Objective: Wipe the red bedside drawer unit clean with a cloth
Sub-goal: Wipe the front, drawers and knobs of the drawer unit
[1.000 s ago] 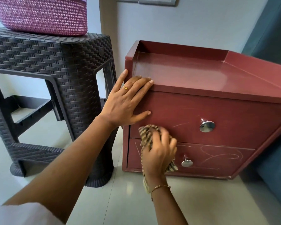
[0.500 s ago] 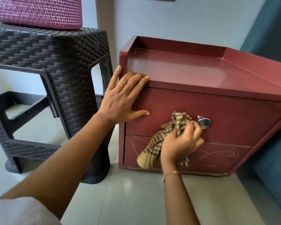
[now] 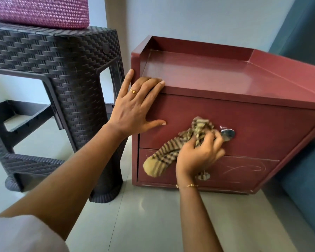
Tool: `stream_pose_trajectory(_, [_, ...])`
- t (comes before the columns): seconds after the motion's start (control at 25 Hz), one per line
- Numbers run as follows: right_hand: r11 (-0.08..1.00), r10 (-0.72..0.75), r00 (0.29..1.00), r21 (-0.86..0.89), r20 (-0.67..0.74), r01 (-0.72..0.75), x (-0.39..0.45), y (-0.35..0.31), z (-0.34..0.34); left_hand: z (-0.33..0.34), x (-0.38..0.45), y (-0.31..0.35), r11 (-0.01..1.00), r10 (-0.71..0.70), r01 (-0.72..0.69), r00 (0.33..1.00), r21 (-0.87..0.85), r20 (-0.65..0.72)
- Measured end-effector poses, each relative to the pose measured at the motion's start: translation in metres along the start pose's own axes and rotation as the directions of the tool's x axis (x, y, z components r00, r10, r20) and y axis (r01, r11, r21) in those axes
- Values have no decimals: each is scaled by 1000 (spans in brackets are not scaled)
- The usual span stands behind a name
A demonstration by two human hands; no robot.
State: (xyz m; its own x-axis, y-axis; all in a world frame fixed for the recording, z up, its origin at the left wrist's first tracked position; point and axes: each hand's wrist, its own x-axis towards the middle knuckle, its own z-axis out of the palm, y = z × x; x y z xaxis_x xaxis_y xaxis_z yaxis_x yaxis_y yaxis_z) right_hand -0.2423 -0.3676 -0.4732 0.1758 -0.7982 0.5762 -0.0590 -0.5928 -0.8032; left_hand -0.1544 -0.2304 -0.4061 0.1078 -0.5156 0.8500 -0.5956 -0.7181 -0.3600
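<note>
Pressing the cloth point(image 3: 178, 148) at the knob's point(image 3: 228, 134) nine o'clock, the right hand point(image 3: 198, 155) is clenched on it — the left hand point(image 3: 135, 110) is laid flat, fingers spread, on the drawer unit point(image 3: 262, 124)

Soft, even daylight fills the frame. A pale sheen lies across the drawer unit's top point(image 3: 198, 73), and the floor tiles point(image 3: 145, 202) glint faintly. The right hand point(image 3: 200, 153) is motion-blurred. Straight lines bow near the edges.

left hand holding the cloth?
No, the left hand lies flat on the drawer unit's corner; the right hand grips the striped cloth.
</note>
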Motion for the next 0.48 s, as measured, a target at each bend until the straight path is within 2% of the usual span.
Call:
stream_pose_trajectory(0.08, [997, -33, 989, -58, 146, 41, -38, 18, -4, -1, 0, -1, 1000, 0, 0, 1000, 8, 6])
stream_pose_trajectory(0.12, [996, -39, 984, -68, 174, 51, -49, 26, -6, -1, 0, -1, 1000, 1, -1, 1000, 6, 12])
stream_pose_trajectory(0.2, [998, 64, 992, 2, 113, -65, -30, 24, -4, -2, 1, 0, 1000, 4, -4, 1000, 7, 18])
stream_pose_trajectory(0.28, [951, 294, 956, 108, -13, -291, 4, 10, 0, -2, 1, -1, 1000, 2, -2, 1000, 15, 13])
stream_pose_trajectory(0.32, [938, 331, 942, 130, -52, -322, 11, 5, 2, -1, 1, -1, 1000, 1, -1, 1000, 12, 12])
stream_pose_trajectory(0.36, [958, 270, 962, 113, -35, -265, 5, 2, 1, -1, 0, -1, 1000, -1, 1, 1000, 6, 17])
stream_pose_trajectory(0.4, [990, 124, 992, 65, 27, -125, -11, 5, 3, 0, -1, 0, 1000, -2, 1, 1000, 9, 17])
stream_pose_trajectory(0.44, [999, -38, 989, 0, 141, 38, -36, 12, 4, 0, 0, 1, 1000, 1, -2, 1000, 12, 18])
stream_pose_trajectory(0.48, [984, -153, 956, -54, 250, 172, -64, 23, 4, 0, 0, 0, 1000, 5, -5, 1000, 7, 23])
